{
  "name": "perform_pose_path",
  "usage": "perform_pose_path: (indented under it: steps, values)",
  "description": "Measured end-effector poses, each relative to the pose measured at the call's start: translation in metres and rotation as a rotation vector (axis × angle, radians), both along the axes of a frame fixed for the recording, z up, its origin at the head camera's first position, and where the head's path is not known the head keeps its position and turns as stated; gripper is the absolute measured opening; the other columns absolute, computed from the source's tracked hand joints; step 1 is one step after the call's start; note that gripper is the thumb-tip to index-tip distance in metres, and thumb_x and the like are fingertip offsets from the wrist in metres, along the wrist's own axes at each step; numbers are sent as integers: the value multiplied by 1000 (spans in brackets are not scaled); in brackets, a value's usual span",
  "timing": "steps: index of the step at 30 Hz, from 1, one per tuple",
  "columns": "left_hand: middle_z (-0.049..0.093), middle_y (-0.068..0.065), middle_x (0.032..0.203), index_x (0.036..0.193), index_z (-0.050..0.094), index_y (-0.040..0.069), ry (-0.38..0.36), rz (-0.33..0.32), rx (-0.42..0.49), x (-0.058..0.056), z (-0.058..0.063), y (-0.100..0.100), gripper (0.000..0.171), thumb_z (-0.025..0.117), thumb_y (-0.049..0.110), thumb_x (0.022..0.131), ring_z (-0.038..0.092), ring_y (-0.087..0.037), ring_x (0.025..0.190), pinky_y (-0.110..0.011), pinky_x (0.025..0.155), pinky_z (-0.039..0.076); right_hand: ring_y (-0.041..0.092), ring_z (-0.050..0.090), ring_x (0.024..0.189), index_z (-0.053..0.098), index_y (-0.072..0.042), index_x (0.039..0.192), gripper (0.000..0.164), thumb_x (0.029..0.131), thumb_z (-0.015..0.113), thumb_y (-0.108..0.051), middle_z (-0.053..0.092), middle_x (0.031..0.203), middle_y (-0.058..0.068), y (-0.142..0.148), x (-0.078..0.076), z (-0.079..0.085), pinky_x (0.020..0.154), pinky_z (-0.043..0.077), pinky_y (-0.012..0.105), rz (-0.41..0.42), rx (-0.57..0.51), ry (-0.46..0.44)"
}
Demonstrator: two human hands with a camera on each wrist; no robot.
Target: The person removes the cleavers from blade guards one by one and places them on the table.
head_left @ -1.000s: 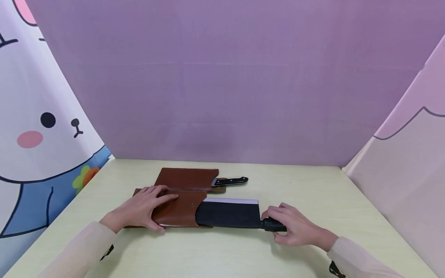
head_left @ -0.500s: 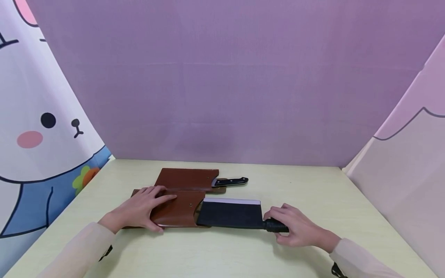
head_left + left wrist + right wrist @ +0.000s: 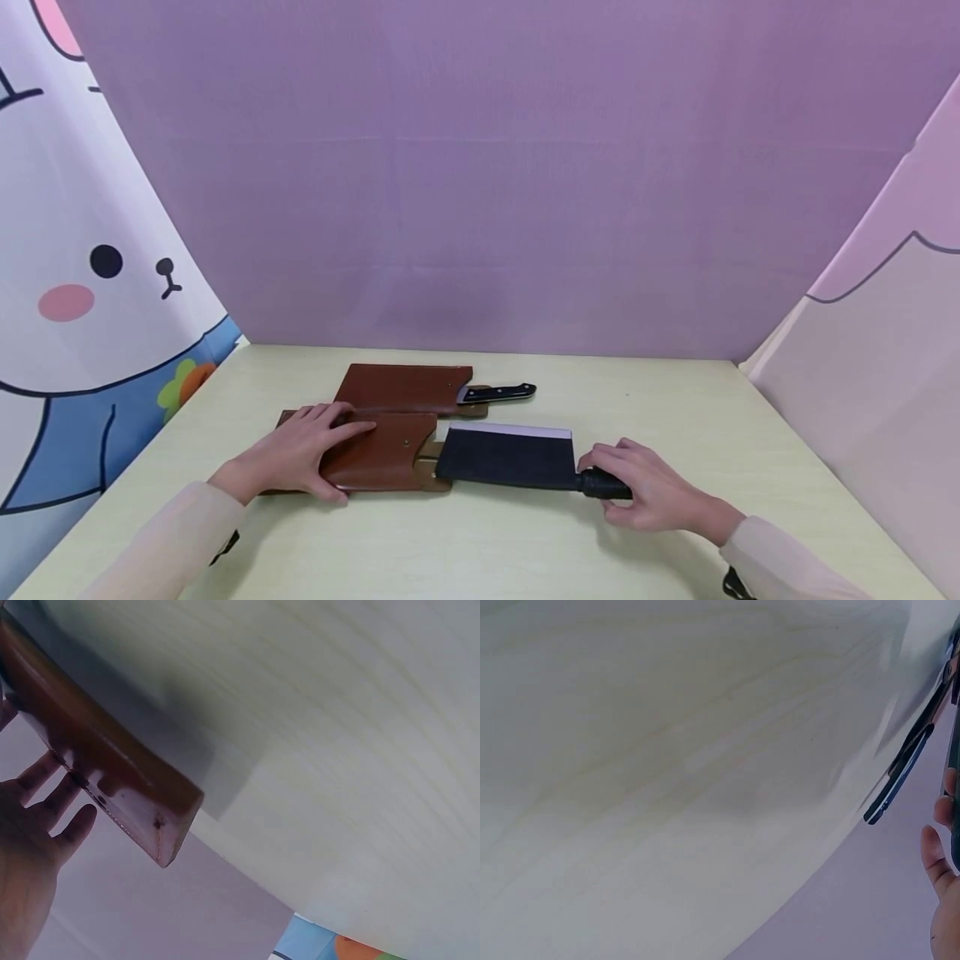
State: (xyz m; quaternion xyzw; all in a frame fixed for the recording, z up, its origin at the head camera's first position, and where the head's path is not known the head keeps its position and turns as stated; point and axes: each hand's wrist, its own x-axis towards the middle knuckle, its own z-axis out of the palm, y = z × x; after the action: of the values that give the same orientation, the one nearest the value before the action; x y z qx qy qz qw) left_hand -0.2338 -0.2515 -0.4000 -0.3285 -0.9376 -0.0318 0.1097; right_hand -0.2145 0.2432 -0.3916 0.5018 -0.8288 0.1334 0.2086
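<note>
My right hand (image 3: 652,492) grips the black handle (image 3: 603,483) of a cleaver with a dark rectangular blade (image 3: 510,457) and a silver edge along its far side. The blade's left end lies over the tan back flap (image 3: 426,475) of a brown leather sheath (image 3: 378,454), just outside its mouth. Spread across that sheath, my left hand (image 3: 300,454) presses it to the table, thumb at the near edge. In the left wrist view, the fingers (image 3: 75,825) touch the sheath (image 3: 105,750). The right hand (image 3: 945,922) is partly cut off in the right wrist view.
Behind lies a second brown sheath (image 3: 405,387) with a smaller knife in it, its black riveted handle (image 3: 498,392) sticking out to the right. The pale wooden table (image 3: 480,550) ends at a purple backdrop (image 3: 480,183). A cartoon-printed cloth (image 3: 90,350) hangs on the left.
My right hand has drawn the cleaver rightward, so its blade has come out of the sheath's mouth. The left hand and sheath have shifted slightly left.
</note>
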Motion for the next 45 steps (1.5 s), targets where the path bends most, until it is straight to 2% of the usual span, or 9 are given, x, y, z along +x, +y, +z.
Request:
perform_pose_path:
  steps: [5, 11, 23, 27, 34, 41, 45]
  values:
    - [44, -10, 129, 135, 45, 27, 1, 1, 5, 0, -1, 0, 98, 58, 82, 55, 44, -30, 115, -54, 90, 38, -6, 40, 67, 58, -18, 104, 48, 58, 69, -13, 55, 92, -17, 4, -1, -1, 63, 30, 13, 11, -10, -5]
    - [44, -10, 128, 135, 45, 27, 4, -2, 4, -2, -2, 1, 97, 57, 82, 56, 45, -28, 114, -53, 90, 38, -7, 38, 67, 58, -21, 102, 48, 56, 69, -13, 53, 92, -21, 11, -1, -2, 64, 31, 12, -19, -12, 15]
    - [44, -11, 129, 135, 45, 26, -21, 0, 13, -4, -4, 5, 95, 59, 80, 57, 44, -29, 115, -54, 92, 37, -7, 37, 67, 59, -20, 102, 49, 54, 68, -11, 55, 93, -20, 24, 1, 0, 63, 30, 13, -52, -4, 21]
    - [44, -11, 128, 135, 45, 26, -24, -9, 14, -5, -4, 7, 95, 59, 80, 57, 44, -29, 115, -53, 92, 37, -7, 38, 66, 59, -18, 102, 51, 53, 68, -9, 57, 93, -17, 29, 1, -1, 62, 30, 13, -25, -29, 32]
    - [43, -10, 129, 136, 44, 26, -44, -18, 22, -7, -5, 10, 96, 59, 79, 58, 44, -28, 116, -54, 92, 36, -9, 39, 67, 60, -22, 99, 50, 52, 69, -12, 54, 92, -25, 36, 4, -1, 65, 31, 11, -83, -16, 13]
    - [43, -9, 129, 136, 43, 27, -48, -17, 21, -7, -6, 13, 95, 60, 79, 58, 43, -27, 116, -53, 92, 36, -6, 42, 68, 59, -17, 100, 53, 50, 69, -8, 58, 91, -16, 42, 7, 0, 62, 32, 14, -23, -52, 32]
    - [43, -9, 128, 136, 43, 27, -56, -24, 19, -7, -6, 15, 95, 59, 79, 58, 43, -26, 116, -54, 93, 36, -7, 41, 67, 59, -18, 101, 54, 49, 69, -8, 58, 91, -17, 45, 8, 0, 62, 31, 14, -30, -49, 31]
